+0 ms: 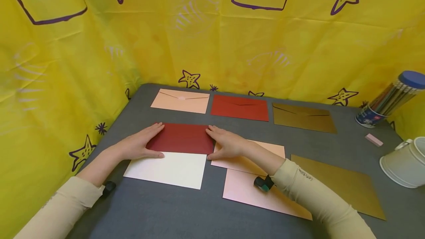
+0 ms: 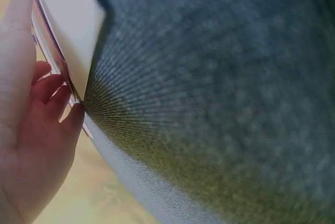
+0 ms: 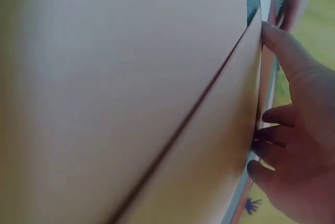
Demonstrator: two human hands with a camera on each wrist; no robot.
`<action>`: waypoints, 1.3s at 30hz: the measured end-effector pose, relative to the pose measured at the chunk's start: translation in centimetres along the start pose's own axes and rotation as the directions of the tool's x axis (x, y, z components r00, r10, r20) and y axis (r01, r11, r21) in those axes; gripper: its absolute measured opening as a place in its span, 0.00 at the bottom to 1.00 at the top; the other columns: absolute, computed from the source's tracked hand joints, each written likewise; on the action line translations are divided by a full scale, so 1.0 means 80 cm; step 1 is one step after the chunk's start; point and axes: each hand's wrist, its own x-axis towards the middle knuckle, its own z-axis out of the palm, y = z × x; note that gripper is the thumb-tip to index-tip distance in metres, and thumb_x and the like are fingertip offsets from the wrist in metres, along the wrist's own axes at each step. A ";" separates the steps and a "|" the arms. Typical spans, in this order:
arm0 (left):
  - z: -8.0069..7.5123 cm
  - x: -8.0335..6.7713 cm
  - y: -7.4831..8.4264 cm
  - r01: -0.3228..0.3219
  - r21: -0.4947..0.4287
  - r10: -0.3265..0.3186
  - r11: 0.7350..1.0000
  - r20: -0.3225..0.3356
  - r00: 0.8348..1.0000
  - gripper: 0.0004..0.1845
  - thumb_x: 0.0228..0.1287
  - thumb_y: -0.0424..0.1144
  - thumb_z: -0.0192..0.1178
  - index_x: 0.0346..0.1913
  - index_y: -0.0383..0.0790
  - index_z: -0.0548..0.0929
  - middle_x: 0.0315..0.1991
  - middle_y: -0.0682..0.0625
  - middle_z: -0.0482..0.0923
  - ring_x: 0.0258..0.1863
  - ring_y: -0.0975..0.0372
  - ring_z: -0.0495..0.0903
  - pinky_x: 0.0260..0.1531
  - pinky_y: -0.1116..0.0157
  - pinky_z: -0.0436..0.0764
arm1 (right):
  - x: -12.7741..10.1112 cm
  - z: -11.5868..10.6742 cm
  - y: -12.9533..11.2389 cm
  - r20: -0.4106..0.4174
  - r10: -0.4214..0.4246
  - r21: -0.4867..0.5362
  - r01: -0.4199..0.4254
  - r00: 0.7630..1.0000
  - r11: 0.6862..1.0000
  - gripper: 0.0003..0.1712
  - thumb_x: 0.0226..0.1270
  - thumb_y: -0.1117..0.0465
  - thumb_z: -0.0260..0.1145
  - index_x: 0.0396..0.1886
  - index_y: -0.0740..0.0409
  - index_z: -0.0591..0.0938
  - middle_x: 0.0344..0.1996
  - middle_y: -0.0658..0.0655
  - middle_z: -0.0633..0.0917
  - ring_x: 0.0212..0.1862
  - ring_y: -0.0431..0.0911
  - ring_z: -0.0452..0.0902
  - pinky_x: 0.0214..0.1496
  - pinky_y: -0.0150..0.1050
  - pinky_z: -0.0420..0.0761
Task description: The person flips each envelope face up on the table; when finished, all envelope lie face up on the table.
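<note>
both hands, left hand (image 1: 137,145) and right hand (image 1: 227,143), press flat-fingered on the dark red envelope (image 1: 182,138), white card (image 1: 167,169) beneath, pink sheets (image 1: 252,191) beside.

craft desk: envelopes (image 1: 239,107), pencil cup (image 1: 369,116), starry yellow backdrop (image 1: 212,40)

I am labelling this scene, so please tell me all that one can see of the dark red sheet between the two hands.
The dark red sheet is a matte rectangle that looks like paper or card, lying flat on the grey table. Its near edge overlaps a white sheet; its right end reaches a pale pink sheet. The left hand rests at its left end and the right hand at its right end. No flap or print shows.
</note>
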 end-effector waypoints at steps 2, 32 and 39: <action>-0.001 0.000 0.002 0.009 0.019 -0.009 1.000 -0.007 1.000 0.59 0.50 0.73 0.62 0.77 0.41 0.53 0.77 0.42 0.47 0.75 0.47 0.47 0.67 0.43 0.56 | 0.001 0.000 0.000 -0.007 -0.007 -0.022 0.007 1.000 1.000 0.56 0.60 0.38 0.68 0.77 0.59 0.53 0.77 0.58 0.49 0.77 0.50 0.42 0.74 0.47 0.52; -0.011 -0.010 0.012 -0.108 0.189 0.131 0.976 -0.115 0.985 0.33 0.68 0.57 0.57 0.68 0.38 0.72 0.67 0.38 0.68 0.65 0.45 0.68 0.59 0.45 0.70 | 0.001 0.003 -0.001 -0.126 -0.075 -0.129 0.059 0.989 0.990 0.45 0.64 0.37 0.63 0.73 0.56 0.65 0.72 0.60 0.64 0.73 0.52 0.57 0.67 0.55 0.66; -0.017 -0.012 0.008 -0.159 0.204 0.221 0.966 -0.331 0.918 0.19 0.66 0.45 0.63 0.55 0.39 0.84 0.49 0.45 0.84 0.48 0.51 0.83 0.47 0.50 0.80 | 0.003 0.000 -0.002 -0.323 -0.183 -0.102 0.157 0.929 0.982 0.23 0.68 0.51 0.64 0.59 0.54 0.81 0.37 0.53 0.88 0.17 0.38 0.70 0.25 0.33 0.69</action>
